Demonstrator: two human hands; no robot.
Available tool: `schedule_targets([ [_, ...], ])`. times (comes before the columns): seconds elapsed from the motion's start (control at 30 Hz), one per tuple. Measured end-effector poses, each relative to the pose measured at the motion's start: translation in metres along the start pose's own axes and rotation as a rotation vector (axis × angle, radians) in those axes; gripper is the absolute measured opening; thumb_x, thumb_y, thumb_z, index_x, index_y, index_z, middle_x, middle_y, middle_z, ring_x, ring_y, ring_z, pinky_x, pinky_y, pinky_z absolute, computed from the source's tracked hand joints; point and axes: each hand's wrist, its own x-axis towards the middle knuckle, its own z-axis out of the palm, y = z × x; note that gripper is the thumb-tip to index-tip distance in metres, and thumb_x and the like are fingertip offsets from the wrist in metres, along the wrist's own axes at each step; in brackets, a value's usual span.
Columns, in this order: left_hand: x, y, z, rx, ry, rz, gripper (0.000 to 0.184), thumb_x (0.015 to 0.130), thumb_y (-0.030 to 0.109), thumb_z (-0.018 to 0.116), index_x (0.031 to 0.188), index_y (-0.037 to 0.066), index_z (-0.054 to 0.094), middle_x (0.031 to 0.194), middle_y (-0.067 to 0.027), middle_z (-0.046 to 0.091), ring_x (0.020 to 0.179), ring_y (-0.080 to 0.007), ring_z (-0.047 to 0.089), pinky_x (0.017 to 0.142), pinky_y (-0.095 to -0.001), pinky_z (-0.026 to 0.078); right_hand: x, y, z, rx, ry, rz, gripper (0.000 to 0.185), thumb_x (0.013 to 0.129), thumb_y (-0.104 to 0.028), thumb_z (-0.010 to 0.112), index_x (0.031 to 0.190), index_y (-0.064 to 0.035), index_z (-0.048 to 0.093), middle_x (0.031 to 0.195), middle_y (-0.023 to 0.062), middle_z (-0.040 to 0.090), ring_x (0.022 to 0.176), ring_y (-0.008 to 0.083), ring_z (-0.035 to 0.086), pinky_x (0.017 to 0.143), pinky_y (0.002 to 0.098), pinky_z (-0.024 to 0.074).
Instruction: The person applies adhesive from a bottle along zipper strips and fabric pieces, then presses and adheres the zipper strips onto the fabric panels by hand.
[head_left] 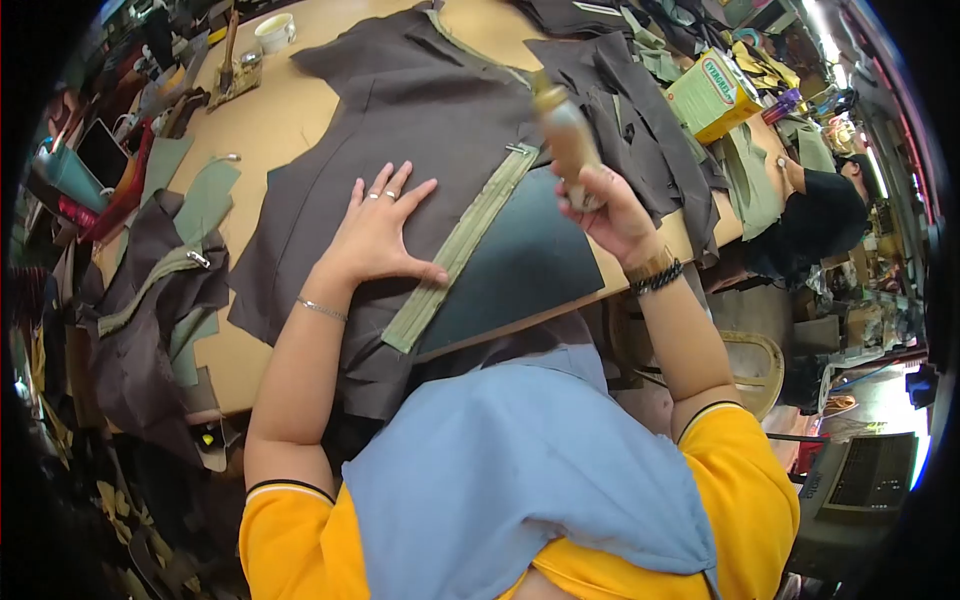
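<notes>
My left hand (382, 225) lies flat with fingers spread on a dark brown garment panel (400, 110). Its thumb tip presses the edge of an olive-green zipper strip (465, 240), which runs diagonally along the panel's edge and has a metal pull at its upper end. Beneath the strip and to its right is a smooth dark slab (530, 255). My right hand (615, 215) is closed around the lower end of a thick tan mallet-like tool (568, 135), raised above the slab's right side. Motion blurs the tool, so its exact kind is unclear.
More dark panels (625, 110) lie to the right, near a yellow-and-green tin (712, 95). At left are another dark piece with a green zipper (150, 290) and green scraps. A white cup (275, 33) stands at the back. Another person's dark sleeve (815, 215) shows at right.
</notes>
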Motion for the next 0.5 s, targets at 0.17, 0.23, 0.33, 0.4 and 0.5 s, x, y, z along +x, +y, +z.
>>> schedule_targets([
  [0.17, 0.001, -0.002, 0.007, -0.005, 0.050, -0.053, 0.074, 0.087, 0.060, 0.065, 0.147, 0.018, 0.051, 0.162, -0.0150, 0.033, 0.152, -0.0348, 0.022, 0.122, -0.0567, 0.013, 0.050, -0.020, -0.005, -0.290, 0.099, -0.067, 0.039, 0.084, -0.022, 0.078, 0.112, -0.0042, 0.057, 0.102, 0.0080, 0.068, 0.092, 0.0166, 0.070, 0.075, 0.0316, 0.0589],
  [0.23, 0.003, -0.004, 0.009, -0.020, 0.057, -0.073, 0.068, 0.090, 0.055, 0.063, 0.146, 0.019, 0.052, 0.161, -0.0140, 0.034, 0.152, -0.0336, 0.023, 0.122, -0.0556, 0.014, 0.089, -0.026, -0.013, -0.910, 0.102, -0.158, 0.047, 0.077, -0.026, 0.081, 0.112, -0.0035, 0.059, 0.100, 0.0104, 0.070, 0.093, 0.0205, 0.071, 0.076, 0.0337, 0.0584],
  [0.33, 0.002, 0.000, 0.006, -0.009, 0.053, -0.086, 0.060, 0.094, 0.049, 0.061, 0.146, 0.020, 0.053, 0.161, -0.0127, 0.035, 0.152, -0.0326, 0.024, 0.122, -0.0550, 0.015, 0.121, -0.026, 0.000, -1.643, 0.140, -0.208, 0.056, 0.067, -0.030, 0.083, 0.111, -0.0037, 0.061, 0.099, 0.0145, 0.072, 0.097, 0.0276, 0.071, 0.081, 0.0380, 0.0578],
  [0.4, 0.003, -0.001, 0.008, -0.005, 0.061, -0.087, 0.061, 0.093, 0.050, 0.062, 0.146, 0.021, 0.053, 0.161, -0.0126, 0.035, 0.152, -0.0328, 0.025, 0.122, -0.0552, 0.015, 0.130, -0.028, 0.018, -1.894, 0.081, -0.109, 0.057, 0.063, -0.033, 0.082, 0.110, -0.0062, 0.066, 0.105, 0.0176, 0.072, 0.102, 0.0349, 0.069, 0.087, 0.0434, 0.0564],
  [0.5, 0.004, -0.002, 0.010, 0.010, 0.063, -0.085, 0.061, 0.093, 0.050, 0.062, 0.146, 0.021, 0.053, 0.161, -0.0125, 0.035, 0.151, -0.0331, 0.025, 0.122, -0.0556, 0.015, 0.148, -0.025, 0.022, -1.980, -0.005, -0.011, 0.052, 0.062, -0.029, 0.081, 0.105, -0.0032, 0.067, 0.101, 0.0177, 0.073, 0.097, 0.0338, 0.070, 0.085, 0.0418, 0.0565],
])
